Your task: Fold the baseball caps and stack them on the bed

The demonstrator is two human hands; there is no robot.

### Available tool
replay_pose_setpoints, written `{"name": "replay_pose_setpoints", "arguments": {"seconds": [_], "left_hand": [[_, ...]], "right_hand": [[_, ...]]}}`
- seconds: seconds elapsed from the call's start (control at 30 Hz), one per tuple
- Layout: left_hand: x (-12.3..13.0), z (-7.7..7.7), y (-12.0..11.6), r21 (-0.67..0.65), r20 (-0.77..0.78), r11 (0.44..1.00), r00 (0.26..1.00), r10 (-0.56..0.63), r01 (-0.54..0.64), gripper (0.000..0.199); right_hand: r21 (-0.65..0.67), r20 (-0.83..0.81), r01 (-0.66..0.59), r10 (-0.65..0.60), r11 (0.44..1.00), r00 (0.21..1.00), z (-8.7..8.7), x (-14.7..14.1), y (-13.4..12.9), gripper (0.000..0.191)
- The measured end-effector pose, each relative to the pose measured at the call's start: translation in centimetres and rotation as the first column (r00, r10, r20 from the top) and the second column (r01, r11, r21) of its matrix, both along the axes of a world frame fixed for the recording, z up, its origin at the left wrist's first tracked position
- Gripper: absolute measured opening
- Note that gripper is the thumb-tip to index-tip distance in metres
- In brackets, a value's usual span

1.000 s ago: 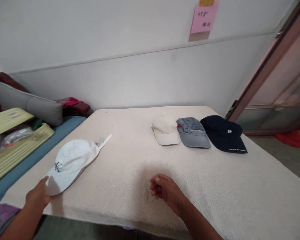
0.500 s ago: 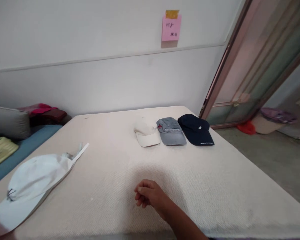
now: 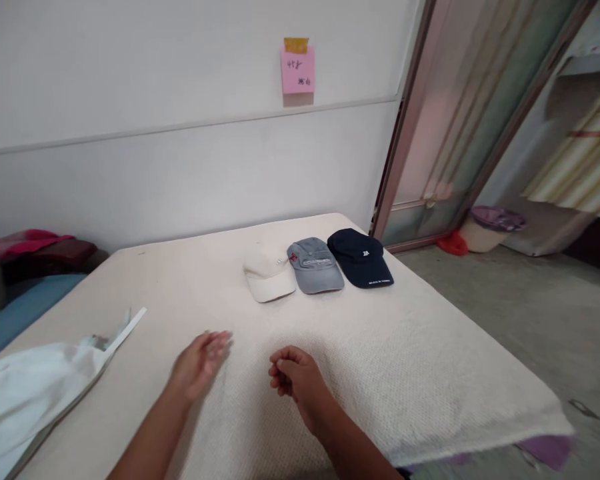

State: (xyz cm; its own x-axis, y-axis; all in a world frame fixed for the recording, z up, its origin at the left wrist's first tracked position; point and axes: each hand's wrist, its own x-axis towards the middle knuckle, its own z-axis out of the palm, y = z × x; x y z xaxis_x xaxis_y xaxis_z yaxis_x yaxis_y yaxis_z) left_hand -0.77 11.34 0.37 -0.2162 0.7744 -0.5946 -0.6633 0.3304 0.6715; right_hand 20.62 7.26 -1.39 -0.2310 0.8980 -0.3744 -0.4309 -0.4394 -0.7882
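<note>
While the white cap (image 3: 35,393) lies by the left edge of the table (image 3: 405,373), the left hand (image 3: 200,365) is loosely spread. Beside it, the right hand (image 3: 300,381) is curled in, maybe empty. A beige cap (image 3: 269,279), gray cap (image 3: 315,267) and navy cap (image 3: 357,257) sit near the far right corner.

Indoor light is coming in soft and middling bright, source sitting out of frame. Pink note (image 3: 298,73) is dropping a shadow just below itself on the wall (image 3: 180,173), pointing to light from above. Right hand (image 3: 299,379) is throwing a soft-edged shadow on the pale cover (image 3: 405,373). Left hand (image 3: 199,363) is blurring at the fingertips. White cap (image 3: 35,393) is washing out; beige cap (image 3: 270,275) is nearly blending into the cover. Floor (image 3: 500,300) is looking dimmer. Wide lens is stretching the edges.
</note>
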Motion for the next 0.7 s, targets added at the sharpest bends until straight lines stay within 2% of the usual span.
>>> {"name": "replay_pose_setpoints", "arguments": {"seconds": [0.1, 0.17, 0.27, 0.4, 0.47, 0.53, 0.63, 0.7], "left_hand": [[6.9, -2.1, 4.7, -0.005, 0.129, 0.996, 0.988, -0.085, 0.086, 0.008], [10.0, -2.9, 7.1, 0.003, 0.183, 0.996, 0.979, -0.089, 0.09, 0.014], [12.5, -3.5, 10.2, 0.022, 0.228, 0.999, 0.973, -0.044, 0.04, 0.026], [13.3, -4.1, 12.3, 0.032, 0.244, 0.996, 0.967, 0.075, -0.085, 0.034], [13.0, -4.2, 11.9, 0.034, 0.252, 0.992, 0.961, 0.113, -0.125, 0.034], [12.4, -4.1, 10.5, 0.037, 0.269, 0.99, 0.955, 0.122, -0.136, 0.027], [11.2, -3.3, 6.7, 0.039, 0.31, 0.993, 0.946, 0.091, -0.108, 0.005], [10.3, -2.5, 3.3, 0.039, 0.338, 0.997, 0.94, 0.052, -0.069, 0.013]], "right_hand": [[-0.009, -0.008, 0.076, -0.076, 0.997, 0.997, 0.2, 1.2, 0.5, 0.014], [-0.011, -0.013, 0.105, -0.105, 0.994, 0.994, 0.2, 2.0, 0.7, 0.014], [-0.012, -0.031, 0.122, -0.123, 0.992, 0.992, 0.3, 3.1, 0.9, 0.014], [-0.016, -0.036, 0.119, -0.119, 0.993, 0.992, 0.2, 3.9, 0.9, 0.016], [-0.019, -0.029, 0.113, -0.114, 0.993, 0.993, 0.0, 4.0, 0.9, 0.016], [-0.019, -0.029, 0.108, -0.108, 0.994, 0.994, -0.2, 4.1, 0.9, 0.017], [-0.036, -0.045, 0.088, -0.089, 0.996, 0.995, -0.4, 4.1, 0.8, 0.017], [-0.062, -0.055, 0.084, -0.087, 0.995, 0.995, -0.5, 4.1, 0.8, 0.016]]}}
